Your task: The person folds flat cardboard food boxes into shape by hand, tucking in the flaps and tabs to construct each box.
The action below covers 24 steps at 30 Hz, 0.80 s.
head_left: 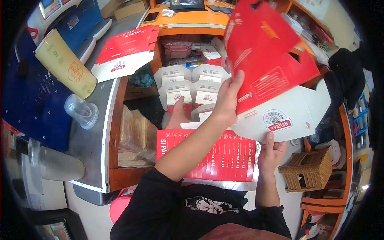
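Observation:
A flat red-and-white food box blank (pixel 276 86), printed "Spicy Chicken Si Paman", is raised in front of me, its upper part smeared by motion. My left hand (pixel 229 100) grips its left edge, thumb on the printed face. At the lower white edge, my right hand (pixel 273 151) pinches it, thumb in front and fingers partly hidden behind. Below both hands, a fanned stack of red box blanks (pixel 208 160) lies on my lap. Folded red-and-white boxes (pixel 207 96) stand upright with lids raised beyond the stack.
Another flat blank (pixel 128 50) lies on the grey counter (pixel 86 152) at left, near a yellow paper cup stack (pixel 66 64) and clear plastic cups (pixel 81 111). A wicker box (pixel 307 170) stands at right. A phone (pixel 151 17) rests on the orange desk (pixel 188 20). A bare foot (pixel 178 114) is beside the folded boxes.

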### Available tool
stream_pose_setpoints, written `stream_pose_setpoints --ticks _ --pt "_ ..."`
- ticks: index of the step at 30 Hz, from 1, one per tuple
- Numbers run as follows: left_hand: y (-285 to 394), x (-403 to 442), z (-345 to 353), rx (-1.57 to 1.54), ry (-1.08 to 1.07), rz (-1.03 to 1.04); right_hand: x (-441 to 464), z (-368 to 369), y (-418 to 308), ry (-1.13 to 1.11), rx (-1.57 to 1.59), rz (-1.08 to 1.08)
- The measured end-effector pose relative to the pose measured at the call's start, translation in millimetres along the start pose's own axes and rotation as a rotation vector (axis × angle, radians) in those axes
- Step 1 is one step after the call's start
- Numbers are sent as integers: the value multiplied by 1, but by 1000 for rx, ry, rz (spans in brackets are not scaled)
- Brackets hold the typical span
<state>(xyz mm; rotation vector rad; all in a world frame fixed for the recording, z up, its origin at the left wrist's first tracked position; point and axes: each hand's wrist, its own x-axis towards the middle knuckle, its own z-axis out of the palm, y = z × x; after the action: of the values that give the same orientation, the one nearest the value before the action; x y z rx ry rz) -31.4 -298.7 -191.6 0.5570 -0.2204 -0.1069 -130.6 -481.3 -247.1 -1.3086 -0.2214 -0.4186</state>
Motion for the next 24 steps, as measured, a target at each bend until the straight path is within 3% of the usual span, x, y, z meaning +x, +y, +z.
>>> stream_pose_setpoints --ticks 5,7,10,11,13,17,20,24 --pt "8 -2 8 21 -30 38 4 -9 4 -11 -185 138" --pt "12 -1 19 20 -36 238 10 -12 -2 -42 -193 317" --pt "18 3 22 151 -56 469 22 -11 -7 77 -349 390" --pt "20 4 21 216 -62 535 26 -14 -12 179 -313 358" --pt "28 -3 25 334 -112 518 38 -22 -23 330 -572 25" --pt "24 -10 35 716 -172 583 71 -7 -73 324 -680 -489" --pt "36 -22 55 879 -341 573 107 -8 -96 195 -658 -582" --pt "56 -19 60 709 -429 285 139 -19 -96 -200 -320 -442"
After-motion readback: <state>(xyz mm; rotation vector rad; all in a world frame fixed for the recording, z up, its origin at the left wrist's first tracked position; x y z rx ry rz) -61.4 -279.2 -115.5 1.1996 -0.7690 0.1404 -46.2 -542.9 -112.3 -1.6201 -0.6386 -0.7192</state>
